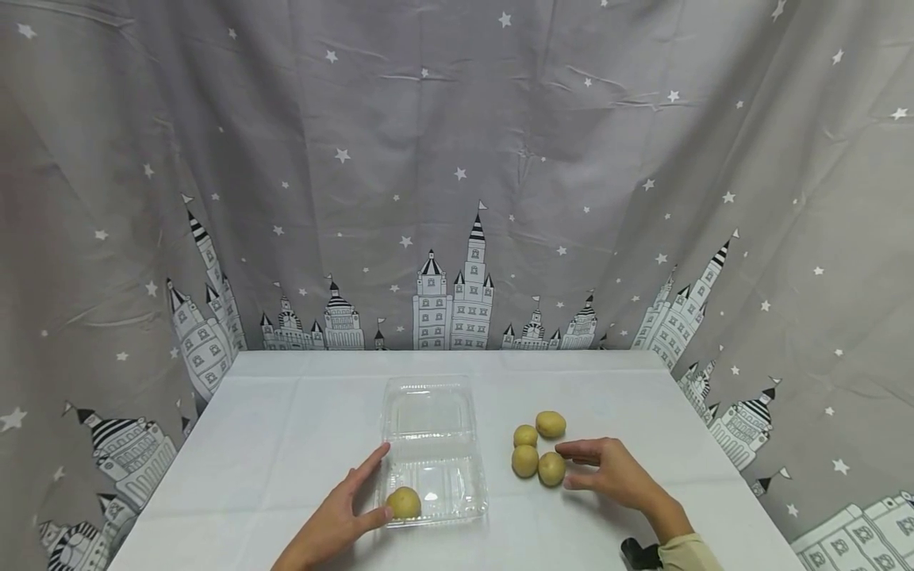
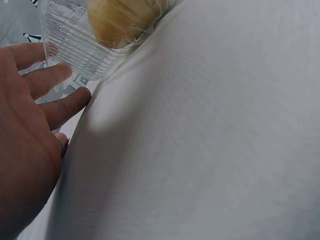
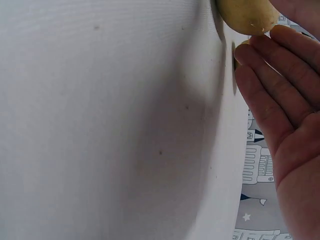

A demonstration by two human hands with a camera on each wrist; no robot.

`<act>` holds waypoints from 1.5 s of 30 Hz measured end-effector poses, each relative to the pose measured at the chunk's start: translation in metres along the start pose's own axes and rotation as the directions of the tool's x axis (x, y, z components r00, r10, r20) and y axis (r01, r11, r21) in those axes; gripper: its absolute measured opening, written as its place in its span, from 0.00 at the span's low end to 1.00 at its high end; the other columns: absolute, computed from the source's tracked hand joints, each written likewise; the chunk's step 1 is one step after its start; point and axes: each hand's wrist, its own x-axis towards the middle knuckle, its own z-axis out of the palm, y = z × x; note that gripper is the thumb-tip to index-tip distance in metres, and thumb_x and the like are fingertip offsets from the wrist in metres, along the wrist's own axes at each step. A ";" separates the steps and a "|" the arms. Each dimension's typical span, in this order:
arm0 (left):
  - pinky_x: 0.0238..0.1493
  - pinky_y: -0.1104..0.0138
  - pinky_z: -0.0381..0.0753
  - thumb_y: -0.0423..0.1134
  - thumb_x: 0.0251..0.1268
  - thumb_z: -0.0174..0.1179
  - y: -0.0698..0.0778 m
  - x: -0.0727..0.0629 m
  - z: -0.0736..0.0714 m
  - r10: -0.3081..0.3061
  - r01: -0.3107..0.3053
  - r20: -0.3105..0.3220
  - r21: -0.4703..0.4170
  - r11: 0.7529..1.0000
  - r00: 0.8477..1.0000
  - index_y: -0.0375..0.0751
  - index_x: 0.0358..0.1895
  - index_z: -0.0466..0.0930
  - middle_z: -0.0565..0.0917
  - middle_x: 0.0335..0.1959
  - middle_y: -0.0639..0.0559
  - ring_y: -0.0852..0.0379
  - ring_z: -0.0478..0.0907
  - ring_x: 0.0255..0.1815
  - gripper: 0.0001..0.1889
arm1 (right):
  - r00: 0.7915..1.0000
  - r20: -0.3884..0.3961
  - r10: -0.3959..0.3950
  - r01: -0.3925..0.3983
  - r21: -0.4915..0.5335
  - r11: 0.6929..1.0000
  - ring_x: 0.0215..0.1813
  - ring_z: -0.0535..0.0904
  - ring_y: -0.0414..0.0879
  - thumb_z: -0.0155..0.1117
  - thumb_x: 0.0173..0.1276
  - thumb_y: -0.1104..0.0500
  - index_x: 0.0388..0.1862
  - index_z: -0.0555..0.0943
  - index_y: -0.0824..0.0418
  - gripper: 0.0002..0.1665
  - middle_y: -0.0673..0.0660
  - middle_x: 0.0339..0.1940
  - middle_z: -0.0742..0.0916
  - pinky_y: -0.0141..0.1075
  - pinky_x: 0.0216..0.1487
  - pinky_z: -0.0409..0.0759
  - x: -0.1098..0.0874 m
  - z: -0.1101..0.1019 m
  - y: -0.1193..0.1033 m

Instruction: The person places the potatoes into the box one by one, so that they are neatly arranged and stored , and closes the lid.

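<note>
A clear plastic clamshell container [image 1: 451, 480] lies opened out on the table, its lid folded back toward the far side. One potato [image 1: 404, 503] rests in the near left corner of its base. My left hand [image 1: 336, 511] is at the container's left side, fingers spread; in the left wrist view they reach the ribbed clear wall [image 2: 82, 50]. Right of the container, several loose potatoes sit in a cluster. Thumb and fingers apart, my right hand [image 1: 616, 474] is beside the nearest potato [image 1: 551, 469]. Whether it touches that potato [image 3: 247, 17] I cannot tell.
Close to the nearest potato are another potato [image 1: 524, 461], a smaller one [image 1: 525, 435] and one farther back [image 1: 551, 424]. A white cloth [image 1: 286, 444] covers the table. Behind it hangs a grey curtain [image 1: 371, 198] printed with castles and stars.
</note>
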 end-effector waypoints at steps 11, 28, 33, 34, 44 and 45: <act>0.88 0.70 0.23 0.46 0.70 0.72 0.001 0.001 0.002 0.029 -0.029 -0.002 0.000 1.000 1.000 0.45 0.89 0.58 0.57 0.90 0.38 0.30 0.45 0.91 0.48 | 0.998 -0.009 0.067 -0.067 -0.013 0.998 0.64 0.90 0.59 0.85 0.64 0.53 0.65 0.88 0.65 0.33 0.61 0.63 0.92 0.45 0.68 0.88 0.004 0.005 -0.001; 0.88 0.69 0.23 0.47 0.70 0.72 0.002 0.001 0.001 0.012 -0.012 0.005 0.006 1.000 1.000 0.46 0.89 0.58 0.57 0.90 0.38 0.31 0.45 0.91 0.48 | 0.997 -0.054 0.057 -0.058 -0.005 0.998 0.64 0.91 0.56 0.84 0.66 0.53 0.65 0.88 0.64 0.32 0.62 0.63 0.92 0.44 0.67 0.89 0.004 0.012 0.003; 0.88 0.54 0.23 0.46 0.69 0.73 0.003 0.001 0.001 -0.004 0.004 0.003 -0.003 1.000 1.000 0.46 0.89 0.58 0.57 0.90 0.39 0.32 0.44 0.91 0.48 | 0.995 -0.078 0.064 -0.064 -0.004 0.998 0.63 0.91 0.50 0.84 0.66 0.53 0.65 0.88 0.63 0.30 0.60 0.62 0.92 0.41 0.66 0.90 0.003 0.016 0.004; 0.88 0.53 0.24 0.46 0.69 0.73 0.004 0.000 0.001 -0.002 0.002 0.001 -0.001 1.000 1.000 0.46 0.89 0.58 0.57 0.90 0.39 0.32 0.45 0.91 0.48 | 0.994 -0.081 0.067 -0.068 -0.006 0.998 0.63 0.91 0.49 0.84 0.66 0.53 0.65 0.88 0.63 0.30 0.60 0.62 0.93 0.41 0.66 0.89 0.003 0.016 0.004; 0.91 0.50 0.28 0.46 0.68 0.74 0.005 -0.001 -0.001 0.019 -0.019 -0.011 0.011 1.000 1.000 0.46 0.88 0.60 0.59 0.89 0.38 0.29 0.47 0.90 0.48 | 0.992 -0.097 0.078 -0.081 -0.023 0.996 0.64 0.91 0.54 0.81 0.70 0.52 0.66 0.88 0.62 0.29 0.59 0.63 0.92 0.43 0.67 0.89 -0.002 0.016 0.005; 0.91 0.54 0.27 0.46 0.68 0.74 0.005 0.000 -0.001 0.007 -0.007 -0.011 0.008 1.000 1.000 0.47 0.88 0.60 0.59 0.90 0.39 0.31 0.47 0.91 0.48 | 0.992 -0.096 0.083 -0.086 -0.023 0.996 0.64 0.91 0.55 0.81 0.71 0.52 0.66 0.88 0.62 0.28 0.59 0.63 0.92 0.44 0.67 0.89 -0.003 0.016 0.005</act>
